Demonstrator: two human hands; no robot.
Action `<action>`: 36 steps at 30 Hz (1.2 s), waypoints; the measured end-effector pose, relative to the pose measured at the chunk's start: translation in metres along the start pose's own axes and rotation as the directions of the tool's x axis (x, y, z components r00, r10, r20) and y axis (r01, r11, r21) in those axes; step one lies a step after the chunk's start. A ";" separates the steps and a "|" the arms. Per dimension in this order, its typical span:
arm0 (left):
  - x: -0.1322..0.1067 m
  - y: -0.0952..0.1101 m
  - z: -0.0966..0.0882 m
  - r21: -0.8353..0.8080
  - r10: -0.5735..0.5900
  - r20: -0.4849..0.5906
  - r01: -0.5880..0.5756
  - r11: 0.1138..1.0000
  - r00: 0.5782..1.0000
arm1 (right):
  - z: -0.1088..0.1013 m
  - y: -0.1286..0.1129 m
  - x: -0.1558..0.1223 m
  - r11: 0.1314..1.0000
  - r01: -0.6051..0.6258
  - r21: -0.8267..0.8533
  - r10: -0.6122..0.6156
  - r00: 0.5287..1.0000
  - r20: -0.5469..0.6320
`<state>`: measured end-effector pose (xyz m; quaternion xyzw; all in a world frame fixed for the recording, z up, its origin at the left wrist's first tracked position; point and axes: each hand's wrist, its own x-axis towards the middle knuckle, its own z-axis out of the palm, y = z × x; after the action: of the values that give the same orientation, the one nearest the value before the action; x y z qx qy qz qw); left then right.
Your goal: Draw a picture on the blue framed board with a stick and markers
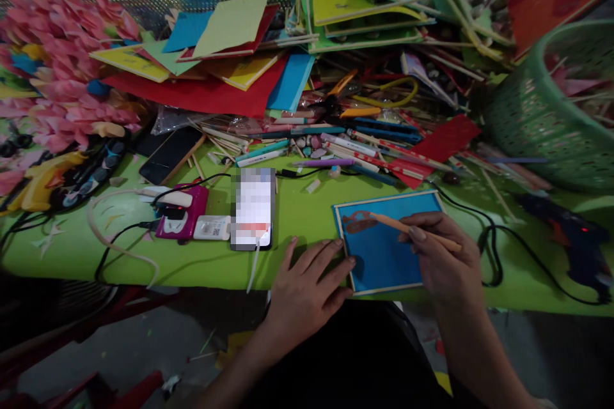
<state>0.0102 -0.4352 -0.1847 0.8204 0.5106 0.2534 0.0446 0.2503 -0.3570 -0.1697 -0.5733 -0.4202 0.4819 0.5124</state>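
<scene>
A blue card (384, 259) edged with thin pale sticks lies at the table's front edge, turned slightly. On its upper left is a painted brown shape (359, 222). My right hand (448, 252) is closed around an orange-brown marker pen (396, 225), whose tip touches or hovers just over the brown shape; I cannot tell which. My left hand (316, 278) lies flat with fingers spread, its fingertips resting on the card's left border. Left of that hand is a lit phone (252, 208) with a white cable plugged in.
A pink power strip (185, 211) with chargers sits left of the phone. A dark glue gun (570, 236) lies at right, its cable near the card. Behind are a green basket (522, 115), loose pens, sticks and a pile of framed coloured cards (364, 6). A yellow glue gun (45, 182) lies far left.
</scene>
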 end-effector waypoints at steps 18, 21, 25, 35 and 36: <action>0.001 -0.001 0.000 0.017 0.010 -0.013 -0.010 1.000 1.000 | 0.000 0.000 0.000 1.000 0.014 -0.021 -0.014 1.000 0.007; 0.001 -0.001 0.000 0.009 0.008 -0.010 -0.008 1.000 1.000 | -0.003 0.004 0.000 0.996 0.023 -0.089 -0.022 1.000 0.016; 0.001 0.000 0.000 -0.030 -0.003 -0.010 0.003 1.000 1.000 | -0.006 0.010 0.001 0.985 0.054 -0.163 -0.050 0.998 0.034; 0.001 0.000 -0.001 -0.019 -0.002 -0.006 0.002 1.000 1.000 | -0.001 0.004 -0.001 0.961 0.067 -0.267 -0.052 0.997 0.062; 0.001 0.000 -0.001 -0.013 -0.002 -0.004 0.002 1.000 1.000 | -0.001 0.004 -0.001 0.959 0.069 -0.276 -0.054 0.997 0.061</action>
<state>0.0102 -0.4343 -0.1837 0.8191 0.5098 0.2584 0.0489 0.2513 -0.3585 -0.1734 -0.6132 -0.5148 0.4170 0.4302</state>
